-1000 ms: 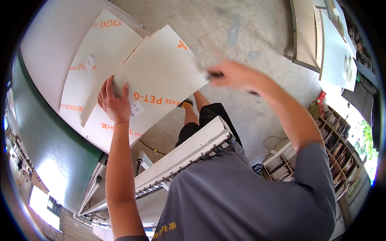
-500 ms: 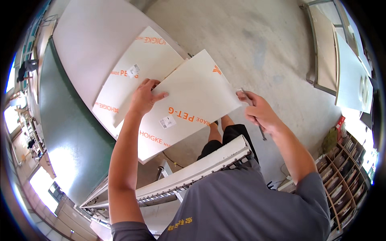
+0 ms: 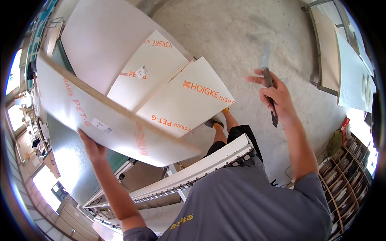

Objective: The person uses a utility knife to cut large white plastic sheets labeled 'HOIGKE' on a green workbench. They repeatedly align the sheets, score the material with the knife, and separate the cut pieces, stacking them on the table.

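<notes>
A white board [image 3: 86, 108] with orange lettering, a small label and a brownish far edge is raised and tilted on the left. My left hand [image 3: 94, 150] is closed on its near edge, partly hidden by the board. Over the floor on the right, my right hand [image 3: 279, 96] grips the dark handle of what looks like a putty knife [image 3: 271, 92], some fingers loosely stretched out. Its pale blade is blurred and points away from me. Two more orange-lettered boards, a right one [image 3: 193, 94] and a left one [image 3: 150, 66], lie beyond the raised board, side by side.
A large pale sheet [image 3: 104, 36] lies under the boards at the far left. The dark green tabletop [image 3: 66, 152] is left of me. A white machine rail [image 3: 209, 160] crosses before my body. Panels lean on a frame [image 3: 325, 52] at right, above a compartmented rack [image 3: 341, 184].
My left hand has moved left and lifted the top board, tilting it and baring another board beneath. My right hand has moved right and upward with the putty knife, its blade now pointing away.
</notes>
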A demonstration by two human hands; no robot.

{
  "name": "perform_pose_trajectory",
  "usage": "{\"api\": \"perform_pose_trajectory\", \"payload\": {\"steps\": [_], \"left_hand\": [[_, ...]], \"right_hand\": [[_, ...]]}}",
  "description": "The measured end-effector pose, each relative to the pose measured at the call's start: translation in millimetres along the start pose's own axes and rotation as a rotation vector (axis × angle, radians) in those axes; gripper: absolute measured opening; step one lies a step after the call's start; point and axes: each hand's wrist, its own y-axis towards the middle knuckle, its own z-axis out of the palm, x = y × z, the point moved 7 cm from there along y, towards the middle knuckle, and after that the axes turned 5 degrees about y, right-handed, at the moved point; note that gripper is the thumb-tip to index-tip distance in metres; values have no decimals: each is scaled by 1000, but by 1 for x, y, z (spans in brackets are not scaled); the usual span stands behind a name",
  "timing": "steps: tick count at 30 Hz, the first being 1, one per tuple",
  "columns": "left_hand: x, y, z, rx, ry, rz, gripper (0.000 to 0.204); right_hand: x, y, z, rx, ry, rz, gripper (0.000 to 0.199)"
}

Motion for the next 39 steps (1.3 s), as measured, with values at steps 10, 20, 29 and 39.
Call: {"api": "perform_pose_trajectory", "payload": {"steps": [10,20,29,39], "left_hand": [[243,-170,55,85,-683,-435,30],[294,-181,103,347,-333,-820,28],[139,-95,231,294,972,794,50],[171,-71,264,266,1365,846,69]], "right_hand": [[-55,33,21,18,-38,115,40],[-78,143,-13,-91,-408,-49,47],[-15,129,-1,126,-805,40,56],[-10,163,24,348,-1183,349,58]]}}
